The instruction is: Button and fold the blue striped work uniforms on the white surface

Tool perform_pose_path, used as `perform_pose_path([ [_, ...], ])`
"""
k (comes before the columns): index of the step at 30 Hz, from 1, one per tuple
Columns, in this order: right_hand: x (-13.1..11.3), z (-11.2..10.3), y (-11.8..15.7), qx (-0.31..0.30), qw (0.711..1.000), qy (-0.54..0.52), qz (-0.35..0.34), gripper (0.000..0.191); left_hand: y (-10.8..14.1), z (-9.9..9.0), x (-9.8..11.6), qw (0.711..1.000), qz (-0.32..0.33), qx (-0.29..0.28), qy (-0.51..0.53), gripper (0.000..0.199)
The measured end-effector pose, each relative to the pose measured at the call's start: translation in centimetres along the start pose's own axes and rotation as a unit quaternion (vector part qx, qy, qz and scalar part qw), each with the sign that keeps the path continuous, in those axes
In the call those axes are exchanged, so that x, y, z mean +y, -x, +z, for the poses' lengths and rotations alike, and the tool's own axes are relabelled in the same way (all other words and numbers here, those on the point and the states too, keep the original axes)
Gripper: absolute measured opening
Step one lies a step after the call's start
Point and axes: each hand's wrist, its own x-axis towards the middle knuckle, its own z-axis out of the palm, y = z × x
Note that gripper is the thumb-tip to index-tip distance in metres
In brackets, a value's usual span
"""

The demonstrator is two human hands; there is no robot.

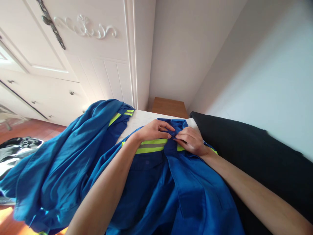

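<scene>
A blue work jacket with yellow-green and grey reflective bands lies spread in front of me, its front placket running toward me. Near its collar, my left hand pinches the cloth between thumb and fingers. Just beside it, my right hand grips the other side of the same spot, fingertips almost meeting the left ones. Whatever small fastening may be between them is hidden by the fingers. To the left, a second blue garment with the same bands lies draped over the edge.
A black cloth-covered piece borders the right side, against the pale wall. Ahead stand a white cabinet with knobs and a small brown wooden box-like surface. A dark and white bundle sits on the reddish floor at left.
</scene>
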Motion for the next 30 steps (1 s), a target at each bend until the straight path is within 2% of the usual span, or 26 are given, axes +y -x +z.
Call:
perform_pose_path([
  [10,-0.3,0.2,-0.3,0.0,0.999,-0.017,0.045,0.005,0.5,0.5,0.9,0.997,-0.003,0.001,-0.083,0.029],
  [14,-0.1,0.5,0.0,0.017,0.998,-0.003,0.057,0.026,0.5,0.5,0.8,0.996,0.0,-0.002,-0.09,0.028],
  [18,0.0,0.6,0.1,0.01,1.0,-0.002,0.026,0.043,0.6,0.5,0.9,0.999,-0.015,-0.007,-0.045,0.027],
  [23,-0.1,0.7,-0.2,0.011,0.999,-0.033,0.026,0.033,0.4,0.6,0.5,0.998,-0.048,-0.022,-0.025,0.03],
  [30,0.4,1.1,-0.5,-0.016,0.997,-0.058,0.056,0.014,0.1,0.6,0.2,1.0,-0.012,-0.013,-0.002,0.058],
])
